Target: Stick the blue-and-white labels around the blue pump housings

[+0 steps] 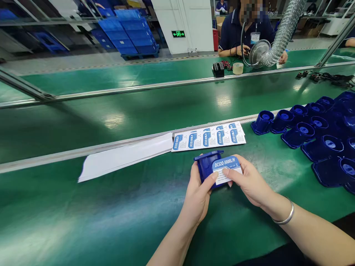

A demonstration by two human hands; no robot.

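My left hand (197,192) is closed around a dark blue plastic housing (204,165), its thumb resting at the lower left of a label. That white and blue label (225,163), printed DC52Q-5000L/H, lies against the housing's side, its right end reaching past it. Between thumb and fingers my right hand (251,181) pinches the label's right part. Just beyond both hands is a sheet of similar labels (210,137). Left of it, a blank white backing strip (127,156) stretches along the green table.
Several blue housings (305,131) stand grouped at the right. A metal rail (133,85) crosses behind the work surface. Across it sits a person (231,33) beside a flexible duct (285,33), a tape roll (237,68) and a black block (218,69). Dark cables (330,77) lie far right.
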